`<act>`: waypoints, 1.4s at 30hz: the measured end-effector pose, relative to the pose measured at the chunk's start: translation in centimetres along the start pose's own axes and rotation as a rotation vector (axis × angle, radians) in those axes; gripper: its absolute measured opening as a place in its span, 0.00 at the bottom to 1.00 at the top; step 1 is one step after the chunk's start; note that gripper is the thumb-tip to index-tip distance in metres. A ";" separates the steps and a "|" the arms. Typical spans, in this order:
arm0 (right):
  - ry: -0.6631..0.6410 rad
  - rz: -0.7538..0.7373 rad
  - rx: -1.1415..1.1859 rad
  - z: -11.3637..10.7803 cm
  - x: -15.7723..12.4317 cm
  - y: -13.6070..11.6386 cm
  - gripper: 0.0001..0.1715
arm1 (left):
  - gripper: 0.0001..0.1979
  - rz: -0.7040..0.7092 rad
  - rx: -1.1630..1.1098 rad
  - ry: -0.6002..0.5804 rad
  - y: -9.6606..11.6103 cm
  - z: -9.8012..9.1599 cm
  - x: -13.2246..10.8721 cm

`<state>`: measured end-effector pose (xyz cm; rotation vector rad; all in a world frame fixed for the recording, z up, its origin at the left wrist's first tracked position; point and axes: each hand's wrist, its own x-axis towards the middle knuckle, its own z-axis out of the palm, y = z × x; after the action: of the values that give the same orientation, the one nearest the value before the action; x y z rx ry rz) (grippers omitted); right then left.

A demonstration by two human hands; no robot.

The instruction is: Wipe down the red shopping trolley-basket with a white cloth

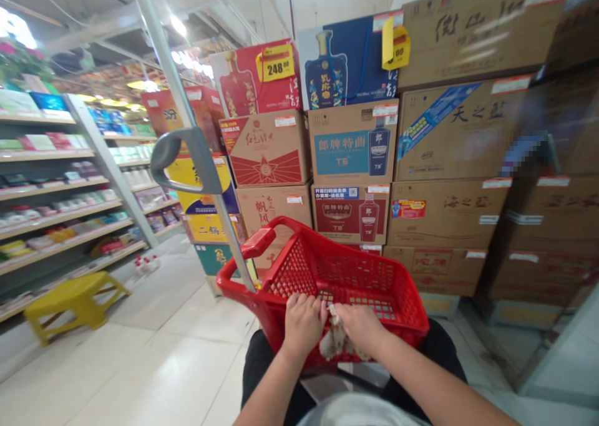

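Bare forearms (421, 376) reached from us across black trousers (262, 370). Our left hand (304, 323) and right hand (360, 326) pinched a crumpled white-and-brown cloth (339, 342), held at the near rim of a red plastic mesh basket (341, 282). A grey metal pole (219, 226) rose beside the basket, before stacked brown cardboard liquor cartons (444, 214) and a low yellow plastic stool (77, 301).

A yellow stool (75, 301) stands on the tiled floor (154, 363); nearby shelves (47, 156) hold what seem to be boxed goods (40, 142).
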<state>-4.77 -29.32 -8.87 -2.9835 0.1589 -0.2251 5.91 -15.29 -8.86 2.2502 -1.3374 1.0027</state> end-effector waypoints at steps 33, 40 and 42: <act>0.171 0.014 -0.014 3.1 -6.0 10.1 0.17 | 0.12 0.007 0.010 -0.076 0.2 0.0 0.2; 0.336 0.034 -0.051 5.0 -8.1 13.2 0.17 | 0.12 -0.010 0.022 -0.064 0.3 0.5 0.3; 0.333 0.058 -0.055 5.0 -8.0 12.9 0.16 | 0.12 -0.007 0.018 -0.057 0.3 0.4 0.3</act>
<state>-13.03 -40.41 -16.88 -2.9657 0.2905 -0.7202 5.93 -15.85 -8.95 2.3117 -1.3477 0.9593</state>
